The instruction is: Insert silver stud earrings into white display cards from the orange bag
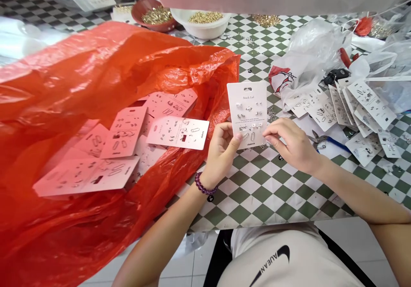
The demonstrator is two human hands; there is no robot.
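Observation:
My left hand [224, 143] grips the lower left edge of a white earring card [247, 115], its thumb on the front. Several small metal earrings are fixed to the card in rows, and it is held upright over the table. At the card's lower right edge is my right hand [289, 143], with thumb and fingertips pinched together. Whether a small piece sits in that pinch I cannot make out. Left of my hands lies an open red plastic bag [115, 55] with several earring cards [125, 133] in it.
On the right lie a pile of earring cards [369, 105], blue-handled pliers [330, 140] and clear plastic bags [311, 43]. At the back stand a white bowl [205, 32] and a red bowl [141, 15] of gold-coloured pieces. A checkered cloth [257, 192] covers the table.

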